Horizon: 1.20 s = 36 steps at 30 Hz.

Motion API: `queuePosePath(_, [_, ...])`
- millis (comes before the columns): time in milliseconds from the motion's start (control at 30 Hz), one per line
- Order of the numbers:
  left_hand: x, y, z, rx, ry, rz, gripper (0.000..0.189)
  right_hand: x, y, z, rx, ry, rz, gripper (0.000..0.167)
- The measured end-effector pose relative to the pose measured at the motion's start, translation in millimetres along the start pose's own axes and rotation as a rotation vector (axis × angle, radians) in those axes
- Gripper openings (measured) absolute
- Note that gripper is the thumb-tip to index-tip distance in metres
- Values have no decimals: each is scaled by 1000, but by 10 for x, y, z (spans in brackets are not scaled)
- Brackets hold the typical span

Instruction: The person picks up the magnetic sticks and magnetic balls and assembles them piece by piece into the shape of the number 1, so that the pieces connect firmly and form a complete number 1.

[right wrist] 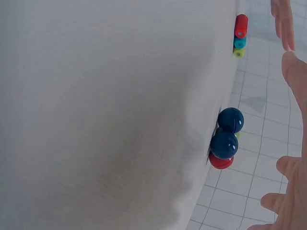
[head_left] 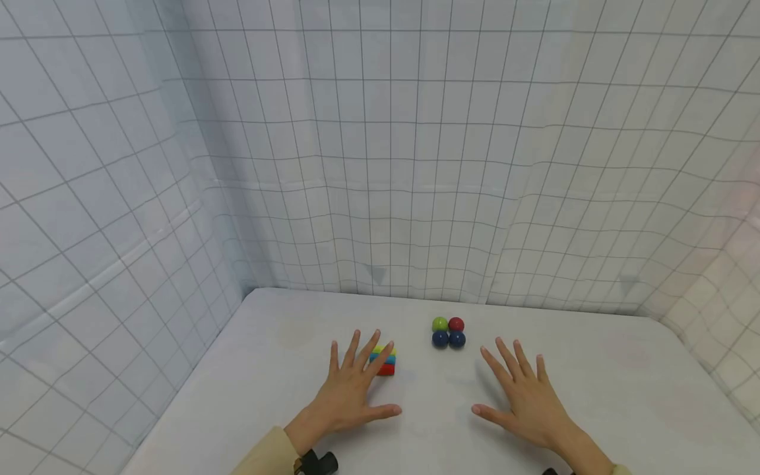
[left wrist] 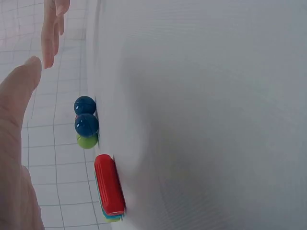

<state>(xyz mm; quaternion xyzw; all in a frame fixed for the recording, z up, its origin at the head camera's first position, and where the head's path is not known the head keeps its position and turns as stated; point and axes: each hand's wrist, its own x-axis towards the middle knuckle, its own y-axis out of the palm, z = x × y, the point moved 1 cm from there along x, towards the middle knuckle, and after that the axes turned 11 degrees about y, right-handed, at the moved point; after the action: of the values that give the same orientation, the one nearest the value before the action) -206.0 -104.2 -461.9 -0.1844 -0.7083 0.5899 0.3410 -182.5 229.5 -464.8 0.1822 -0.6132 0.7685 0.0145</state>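
Note:
My left hand (head_left: 347, 396) is spread over the white table, palm down, its fingers straight and holding nothing. Under and beside its index finger lie a red cylinder (head_left: 386, 370), a blue one (head_left: 390, 360) and a yellow one (head_left: 391, 351), side by side. In the right wrist view, holes show in the ends of the red cylinder (right wrist: 241, 26) and its neighbours. My right hand (head_left: 530, 402) is likewise spread, with nothing in it. Between the hands and farther back sit a green ball (head_left: 440, 324), a red ball (head_left: 456, 324) and two dark blue balls (head_left: 440, 339), grouped in a square.
The white table (head_left: 623, 369) has rounded far corners. White sheeting with a grid of dark lines (head_left: 404, 165) hangs behind it and along both sides. A black strap device (head_left: 317, 464) sits at the left wrist, by the pale sleeve (head_left: 270, 454).

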Motion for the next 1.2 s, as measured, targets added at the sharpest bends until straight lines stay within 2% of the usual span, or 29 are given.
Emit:
queuePosePath(133, [7, 15, 28, -13, -2, -32, 104, 32, 7, 5, 2, 5, -19, 90])
queuePosePath(300, [32, 28, 59, -85, -6, -96, 105, 75, 12, 18, 53, 9, -26, 86])
queuePosePath(467, [40, 19, 76, -123, -15, -142, 102, 115, 47, 13, 118, 26, -25, 83])
queuePosePath(667, [46, 18, 83, -124, 6, -225, 93, 166, 69, 9, 132, 17, -59, 80])
queuePosePath(933, [55, 50, 103, -175, -51, -267, 79, 268, 97, 40, 179, -20, -151, 75])
queuePosePath(1067, [51, 68, 134, -198, -67, -272, 72, 334, 122, 57, 206, -3, -168, 71])
queuePosePath(1200, [40, 111, 191, -196, -72, -284, 66, 399, 138, 72, 257, 37, -149, 70])
